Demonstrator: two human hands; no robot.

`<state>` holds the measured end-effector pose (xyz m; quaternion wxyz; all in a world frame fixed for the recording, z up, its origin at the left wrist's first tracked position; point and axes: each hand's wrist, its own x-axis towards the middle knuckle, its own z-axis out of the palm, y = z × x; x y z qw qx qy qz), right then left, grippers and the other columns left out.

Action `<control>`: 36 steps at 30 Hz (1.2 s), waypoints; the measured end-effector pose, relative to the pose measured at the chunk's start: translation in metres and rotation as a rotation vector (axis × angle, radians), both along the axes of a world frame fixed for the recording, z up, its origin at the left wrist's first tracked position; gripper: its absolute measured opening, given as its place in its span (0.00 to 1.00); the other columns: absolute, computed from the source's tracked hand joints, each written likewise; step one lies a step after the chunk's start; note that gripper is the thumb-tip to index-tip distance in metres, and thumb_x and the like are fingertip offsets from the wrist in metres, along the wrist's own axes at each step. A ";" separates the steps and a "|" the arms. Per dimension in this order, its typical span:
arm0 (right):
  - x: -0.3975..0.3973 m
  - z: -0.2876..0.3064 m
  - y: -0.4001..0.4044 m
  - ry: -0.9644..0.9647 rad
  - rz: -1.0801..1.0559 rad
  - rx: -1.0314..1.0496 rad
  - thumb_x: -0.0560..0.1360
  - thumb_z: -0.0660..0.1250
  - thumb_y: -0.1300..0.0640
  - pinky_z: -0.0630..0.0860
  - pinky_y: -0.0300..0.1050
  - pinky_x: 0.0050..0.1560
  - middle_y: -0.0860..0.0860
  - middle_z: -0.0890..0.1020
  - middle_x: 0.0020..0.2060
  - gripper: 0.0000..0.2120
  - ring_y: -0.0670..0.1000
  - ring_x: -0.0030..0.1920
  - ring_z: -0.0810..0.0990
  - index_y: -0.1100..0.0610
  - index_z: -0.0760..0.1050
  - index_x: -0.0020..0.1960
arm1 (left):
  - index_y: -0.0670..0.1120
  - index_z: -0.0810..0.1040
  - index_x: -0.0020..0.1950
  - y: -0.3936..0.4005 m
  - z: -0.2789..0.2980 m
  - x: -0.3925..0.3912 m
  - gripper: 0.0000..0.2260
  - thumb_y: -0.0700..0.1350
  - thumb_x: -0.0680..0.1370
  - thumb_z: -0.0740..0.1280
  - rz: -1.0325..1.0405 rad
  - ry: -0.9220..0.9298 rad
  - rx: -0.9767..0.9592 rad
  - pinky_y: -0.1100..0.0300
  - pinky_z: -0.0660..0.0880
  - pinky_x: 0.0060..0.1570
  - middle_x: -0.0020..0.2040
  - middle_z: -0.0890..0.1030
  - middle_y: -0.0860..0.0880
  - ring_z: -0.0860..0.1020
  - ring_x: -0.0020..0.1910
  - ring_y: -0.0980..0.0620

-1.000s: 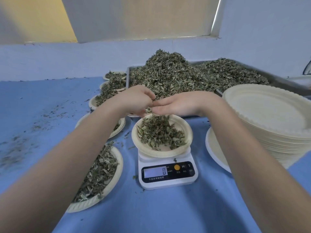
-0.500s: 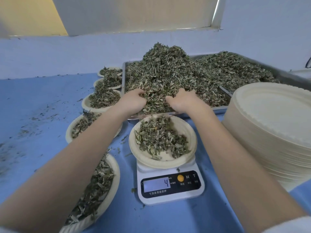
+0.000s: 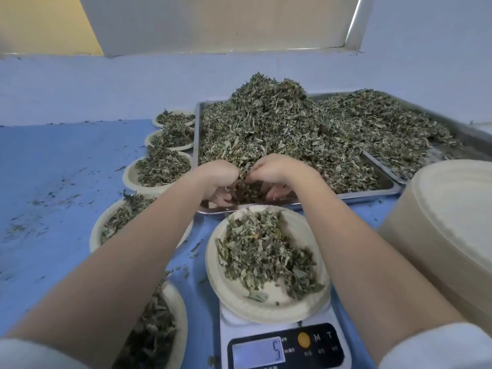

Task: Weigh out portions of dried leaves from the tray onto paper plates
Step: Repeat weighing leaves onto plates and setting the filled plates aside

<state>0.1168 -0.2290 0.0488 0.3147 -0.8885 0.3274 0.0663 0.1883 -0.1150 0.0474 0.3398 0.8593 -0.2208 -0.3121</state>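
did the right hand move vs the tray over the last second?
Yes. The right hand went from above the plate on the scale forward into the tray, and now gathers dried leaves at its near edge against the left hand.

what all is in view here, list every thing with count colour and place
tray: one, silver metal, far middle of the table
leaf heap: one, grey-green, piled in the tray
second tray: one, silver, right of the first, also holding leaves
scale: one, white with dark panel, near middle, display reads 5
plate on scale: one, cream, partly filled with leaves
filled plates: five in view, cream, in a row at left
plate stack: one, cream, at right
table: one, blue, scattered with leaf crumbs
left hand: at the tray's near edge, gathering leaves
right hand: beside it, gathering the same clump
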 end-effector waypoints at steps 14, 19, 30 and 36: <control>-0.001 0.002 -0.004 0.136 0.115 -0.159 0.80 0.58 0.50 0.79 0.48 0.51 0.57 0.76 0.56 0.18 0.53 0.45 0.77 0.59 0.71 0.65 | 0.45 0.70 0.71 -0.003 0.009 0.010 0.23 0.31 0.78 0.51 -0.146 -0.368 0.176 0.50 0.80 0.49 0.71 0.67 0.42 0.76 0.53 0.42; 0.007 0.000 0.019 0.204 0.164 0.162 0.82 0.52 0.50 0.78 0.45 0.43 0.57 0.77 0.43 0.15 0.50 0.41 0.78 0.60 0.69 0.46 | 0.31 0.66 0.65 -0.009 0.007 -0.003 0.15 0.37 0.81 0.51 -0.073 -0.125 0.309 0.48 0.80 0.48 0.57 0.75 0.33 0.81 0.47 0.38; 0.005 0.025 0.021 -0.246 -0.055 0.640 0.81 0.56 0.57 0.79 0.51 0.53 0.57 0.80 0.43 0.10 0.55 0.44 0.80 0.63 0.71 0.48 | 0.39 0.67 0.43 0.001 0.038 -0.012 0.08 0.34 0.81 0.53 0.120 0.155 -0.191 0.52 0.79 0.35 0.42 0.75 0.40 0.79 0.40 0.45; -0.029 0.065 0.039 -0.342 0.016 0.572 0.81 0.58 0.59 0.80 0.46 0.38 0.56 0.80 0.36 0.08 0.52 0.32 0.81 0.64 0.71 0.47 | 0.36 0.67 0.57 0.022 0.073 -0.029 0.08 0.32 0.80 0.54 0.037 0.135 -0.228 0.52 0.81 0.36 0.47 0.75 0.38 0.82 0.43 0.43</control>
